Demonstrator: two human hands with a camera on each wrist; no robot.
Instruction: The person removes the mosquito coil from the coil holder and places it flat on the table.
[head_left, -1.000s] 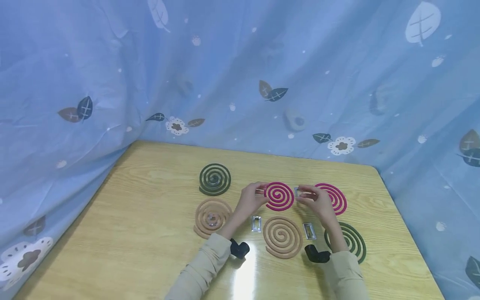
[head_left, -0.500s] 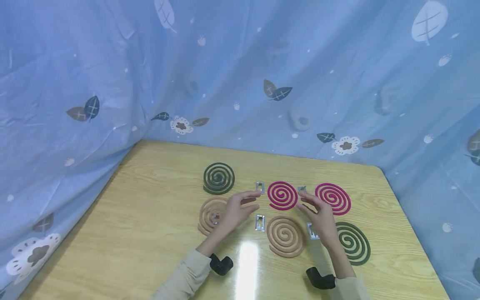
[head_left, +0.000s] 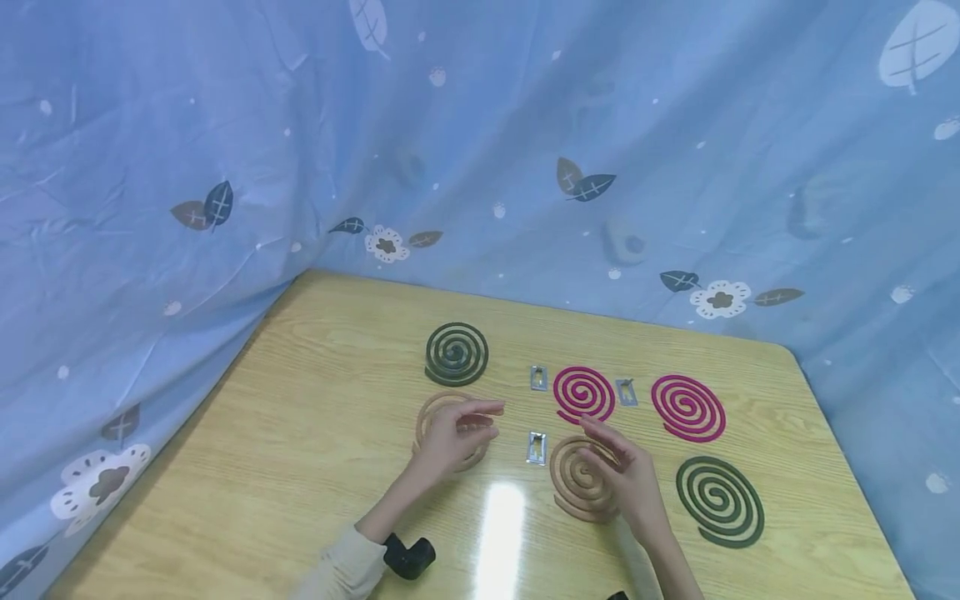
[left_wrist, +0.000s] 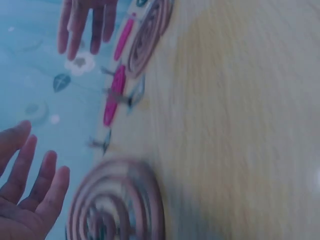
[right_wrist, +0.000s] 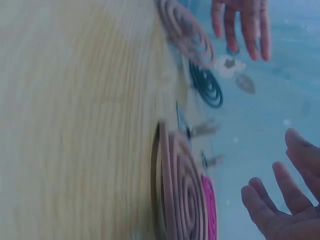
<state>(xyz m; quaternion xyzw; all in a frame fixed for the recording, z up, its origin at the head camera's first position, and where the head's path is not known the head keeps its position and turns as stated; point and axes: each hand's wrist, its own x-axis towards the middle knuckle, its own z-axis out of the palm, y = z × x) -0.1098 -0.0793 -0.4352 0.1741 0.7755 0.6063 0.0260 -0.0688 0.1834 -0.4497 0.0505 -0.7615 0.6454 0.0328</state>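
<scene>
Over the left tan mosquito coil (head_left: pixel 480 454) hovers my left hand (head_left: pixel 450 437), fingers loosely bent with a gap to the thumb and nothing in them. My right hand (head_left: pixel 628 479) is above the right tan mosquito coil (head_left: pixel 562 479), also holding nothing and partly covering it. In the left wrist view, the spread fingers of the left hand (left_wrist: pixel 32 200) appear beside a tan coil (left_wrist: pixel 155 205). Likewise the right wrist view has the right hand (right_wrist: pixel 290 200) apart from a tan coil (right_wrist: pixel 172 190). Both wrist views are blurred.
Magenta coils (head_left: pixel 584 395) (head_left: pixel 687 407) lie at centre and right. One green coil (head_left: pixel 457 354) lies back left, another green coil (head_left: pixel 718 500) front right. Small metal coil stands (head_left: pixel 538 377) (head_left: pixel 626 392) (head_left: pixel 537 448) sit between. A blue curtain (head_left: pixel 480 150) borders the wooden table (head_left: pixel 300 400).
Both hands have left the middle magenta coil, which stays on the table. The left hand drew back left, the right hand toward the person. The head view shifted slightly.
</scene>
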